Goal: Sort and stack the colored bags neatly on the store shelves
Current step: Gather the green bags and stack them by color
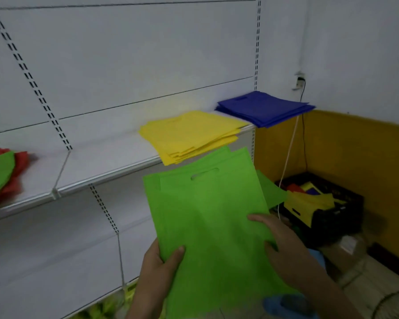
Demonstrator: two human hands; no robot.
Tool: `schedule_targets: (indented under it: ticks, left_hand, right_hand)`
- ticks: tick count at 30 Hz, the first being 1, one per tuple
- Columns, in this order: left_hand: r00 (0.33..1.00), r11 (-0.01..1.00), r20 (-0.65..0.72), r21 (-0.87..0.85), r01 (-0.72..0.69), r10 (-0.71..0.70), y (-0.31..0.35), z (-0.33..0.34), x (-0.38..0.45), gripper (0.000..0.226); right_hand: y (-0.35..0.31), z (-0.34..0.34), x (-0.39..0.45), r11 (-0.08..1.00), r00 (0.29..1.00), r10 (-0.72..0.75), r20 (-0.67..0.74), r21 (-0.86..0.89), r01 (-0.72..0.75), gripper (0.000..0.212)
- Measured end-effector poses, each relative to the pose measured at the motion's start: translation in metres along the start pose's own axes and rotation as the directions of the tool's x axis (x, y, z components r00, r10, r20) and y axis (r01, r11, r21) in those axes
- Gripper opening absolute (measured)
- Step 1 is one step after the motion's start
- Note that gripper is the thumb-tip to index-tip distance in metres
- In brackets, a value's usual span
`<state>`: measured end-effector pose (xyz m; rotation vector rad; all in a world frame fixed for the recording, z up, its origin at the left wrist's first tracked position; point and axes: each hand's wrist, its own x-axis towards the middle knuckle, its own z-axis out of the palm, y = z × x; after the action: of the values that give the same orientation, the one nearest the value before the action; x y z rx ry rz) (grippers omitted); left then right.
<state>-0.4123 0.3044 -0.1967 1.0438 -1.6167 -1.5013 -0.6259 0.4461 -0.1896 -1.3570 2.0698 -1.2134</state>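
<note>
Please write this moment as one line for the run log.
hands: both hold green bags | shelf: yellow stack, blue stack | crate: more bags

- Green bags (pixel 207 217): matt, non-woven cloth with a fine, slightly rough texture.
- Yellow bags (pixel 189 134) and blue bags (pixel 263 109): same matt cloth.
- Shelf (pixel 97 166): smooth white painted metal, faint sheen.
- Crate (pixel 341 210): black plastic.
</note>
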Motion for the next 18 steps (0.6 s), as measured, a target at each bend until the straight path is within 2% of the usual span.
schedule_targets:
  ticks: [3,8,11,13,16,18]
  left_hand:
    - [0.994,0.997,0.082,0.031,0.07,-0.072,-0.024,0.029,0.005,0.028]
    - [0.983,0.978,0.106,0.162,0.132,-0.15,-0.079,0.057,0.047,0.031]
    - [0.97,0.972,0.168,0.188,0.142,-0.174,-0.104,0.077,0.078,0.041]
    - [0.961,0.97,0.206,0.197,0.143,-0.184,-0.115,0.092,0.096,0.049]
    - [0.955,0.968,0.236,0.217,0.129,-0.18,-0.139,0.113,0.125,0.062]
    - [0.948,0.971,0.268,0.206,0.121,-0.174,-0.147,0.128,0.142,0.065]
  right_hand:
    - [0.033,-0.011,0.004,0.997,0.997,0.071,0.034,0.002,-0.071,0.063]
    - [0.085,-0.011,0.03,0.981,0.978,0.192,0.081,0.025,-0.194,0.061]
    - [0.113,-0.008,0.057,0.972,0.972,0.232,0.02,-0.033,-0.232,0.06]
    - [0.129,-0.008,0.078,0.967,0.969,0.248,-0.005,-0.057,-0.248,0.067]
    - [0.152,-0.009,0.109,0.943,0.947,0.319,-0.021,-0.095,-0.32,0.052]
    - [0.172,-0.011,0.13,0.921,0.935,0.354,-0.028,-0.161,-0.354,0.053]
